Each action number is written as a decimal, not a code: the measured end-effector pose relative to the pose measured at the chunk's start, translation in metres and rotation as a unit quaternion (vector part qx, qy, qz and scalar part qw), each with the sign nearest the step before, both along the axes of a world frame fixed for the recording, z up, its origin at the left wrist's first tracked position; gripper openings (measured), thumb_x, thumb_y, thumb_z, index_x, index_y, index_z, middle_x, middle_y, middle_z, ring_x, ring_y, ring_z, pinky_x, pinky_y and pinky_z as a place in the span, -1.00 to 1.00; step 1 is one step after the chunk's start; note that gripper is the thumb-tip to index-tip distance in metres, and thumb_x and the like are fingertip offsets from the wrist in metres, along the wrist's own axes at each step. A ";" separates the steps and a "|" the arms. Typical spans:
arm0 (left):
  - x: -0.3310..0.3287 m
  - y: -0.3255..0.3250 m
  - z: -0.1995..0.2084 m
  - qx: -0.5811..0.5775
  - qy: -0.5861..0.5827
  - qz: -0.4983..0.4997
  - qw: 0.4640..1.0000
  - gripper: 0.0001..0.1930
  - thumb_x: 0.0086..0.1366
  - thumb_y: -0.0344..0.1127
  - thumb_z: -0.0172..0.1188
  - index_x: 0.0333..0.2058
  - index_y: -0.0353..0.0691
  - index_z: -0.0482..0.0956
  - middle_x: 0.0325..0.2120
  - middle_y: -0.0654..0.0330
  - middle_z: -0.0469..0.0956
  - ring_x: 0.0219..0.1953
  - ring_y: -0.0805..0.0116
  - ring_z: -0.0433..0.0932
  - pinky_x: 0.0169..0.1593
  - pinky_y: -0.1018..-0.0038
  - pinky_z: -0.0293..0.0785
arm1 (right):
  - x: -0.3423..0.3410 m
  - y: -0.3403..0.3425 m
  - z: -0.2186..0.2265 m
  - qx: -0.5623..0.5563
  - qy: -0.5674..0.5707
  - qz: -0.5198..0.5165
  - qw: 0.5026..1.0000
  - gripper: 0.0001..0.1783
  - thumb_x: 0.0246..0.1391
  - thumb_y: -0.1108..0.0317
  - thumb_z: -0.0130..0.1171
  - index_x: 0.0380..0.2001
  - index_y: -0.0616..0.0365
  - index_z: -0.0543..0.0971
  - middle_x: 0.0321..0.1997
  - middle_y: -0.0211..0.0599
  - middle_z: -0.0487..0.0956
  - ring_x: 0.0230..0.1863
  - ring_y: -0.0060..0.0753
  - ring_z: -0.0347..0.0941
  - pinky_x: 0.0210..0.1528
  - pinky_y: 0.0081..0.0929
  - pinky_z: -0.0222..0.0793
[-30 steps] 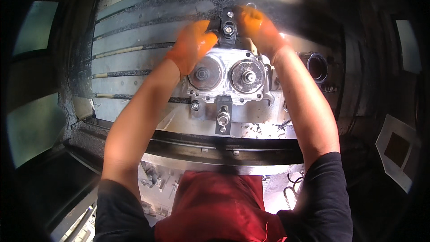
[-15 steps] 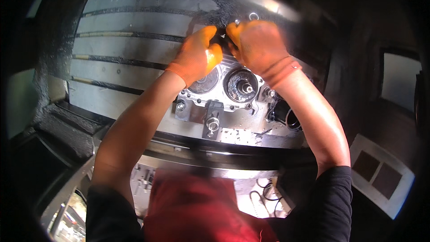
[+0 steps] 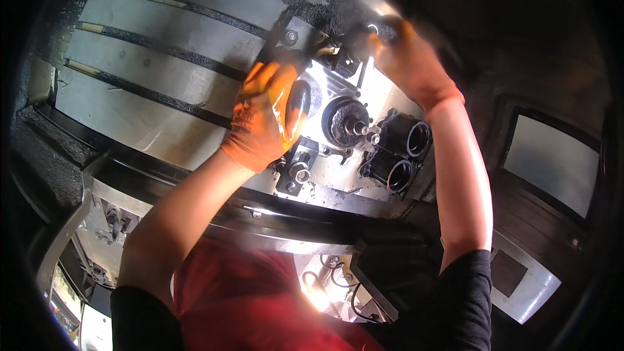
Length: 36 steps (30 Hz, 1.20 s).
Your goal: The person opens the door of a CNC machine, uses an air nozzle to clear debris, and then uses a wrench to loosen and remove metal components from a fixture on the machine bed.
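A bright metal housing (image 3: pixel 330 96) sits on the slotted machine table, with a dark round recess and a threaded stud (image 3: pixel 356 126) in it. My left hand (image 3: pixel 263 114), in an orange glove, lies over the housing's left side. Its fingers reach forward a little apart, the thumb is dark with grease, and the fingertips fade into shadow. Beyond the housing at the far right hovers my right hand (image 3: pixel 413 62), also gloved in orange. Motion smears its fingers beside a small bright ring (image 3: pixel 372 28), so whether they hold anything cannot be made out.
The grey slotted table (image 3: pixel 162 84) stretches left. Near the housing's front stands a clamp block with a nut (image 3: pixel 299 171); another bolted block (image 3: pixel 291 37) is behind. A dark part with two round openings (image 3: pixel 400 174) lies right. A dark rail (image 3: pixel 312 218) crosses in front.
My hands, close together before, are apart. The left has come back over the housing's left side; the right has moved farther right. The view has turned, uncovering the two-holed part.
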State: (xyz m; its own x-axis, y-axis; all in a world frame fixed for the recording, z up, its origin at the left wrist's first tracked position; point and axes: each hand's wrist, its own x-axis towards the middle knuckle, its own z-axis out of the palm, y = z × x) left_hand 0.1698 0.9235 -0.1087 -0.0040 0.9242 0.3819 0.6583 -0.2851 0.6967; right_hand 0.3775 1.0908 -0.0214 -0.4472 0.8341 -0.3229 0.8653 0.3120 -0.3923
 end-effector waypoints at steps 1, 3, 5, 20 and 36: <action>0.003 0.000 -0.004 0.031 -0.010 0.017 0.999 -0.48 -0.04 -0.36 0.26 -0.03 -0.36 0.47 -0.15 -0.08 0.52 -0.08 -0.09 0.50 0.11 0.11 0.39 | -0.006 0.003 -0.007 -0.052 -0.011 -0.041 0.998 -0.19 0.20 -0.15 0.13 0.11 0.51 0.36 -0.17 0.11 0.64 -0.14 -0.19 0.63 -0.03 -0.34 0.48; 0.008 0.001 -0.007 0.089 -0.031 0.055 0.994 -0.46 -0.06 -0.36 0.26 -0.02 -0.35 0.47 -0.15 -0.07 0.51 -0.09 -0.07 0.49 0.08 0.13 0.40 | -0.031 -0.003 -0.005 -0.144 -0.017 -0.127 0.981 -0.55 0.31 0.09 0.07 0.09 0.20 0.52 -0.20 -0.30 0.61 -0.23 -0.55 0.48 -0.17 -0.55 0.42; 0.006 0.003 -0.010 0.081 -0.040 0.047 0.995 -0.41 -0.13 -0.35 0.27 -0.01 -0.34 0.47 -0.17 -0.06 0.51 -0.14 -0.05 0.48 0.00 0.15 0.42 | -0.040 -0.001 -0.007 -0.201 0.021 -0.102 0.974 -0.57 0.30 0.12 0.11 0.06 0.22 0.55 -0.20 -0.31 0.61 -0.22 -0.54 0.46 -0.16 -0.56 0.40; 0.002 0.000 -0.003 -0.008 -0.087 0.073 0.993 -0.56 -0.19 -0.30 0.40 -0.26 -0.25 0.52 -0.27 0.06 0.52 -0.18 0.03 0.52 -0.09 0.20 0.48 | -0.042 -0.005 -0.023 -0.185 0.007 -0.103 0.977 -0.54 0.18 0.09 0.11 -0.26 0.39 0.62 -0.38 -0.23 0.62 -0.39 -0.47 0.47 -0.30 -0.47 0.40; -0.002 -0.007 -0.008 -0.055 -0.159 0.024 0.985 -0.51 -0.10 -0.13 0.36 -0.15 -0.19 0.57 -0.20 0.17 0.54 0.03 0.13 0.46 0.08 0.14 0.33 | -0.037 -0.030 0.021 0.125 -0.266 0.197 0.935 -0.68 0.14 0.13 0.19 -0.27 0.19 0.51 -0.35 0.02 0.60 -0.31 0.11 0.56 -0.36 -0.16 0.48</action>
State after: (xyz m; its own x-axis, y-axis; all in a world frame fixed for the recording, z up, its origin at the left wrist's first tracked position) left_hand 0.1678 0.9164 -0.1165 -0.1519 0.9558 0.2519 0.4131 -0.1701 0.8947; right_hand 0.3402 1.0609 -0.0005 -0.5679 0.7175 -0.4034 0.7154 0.6726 0.1892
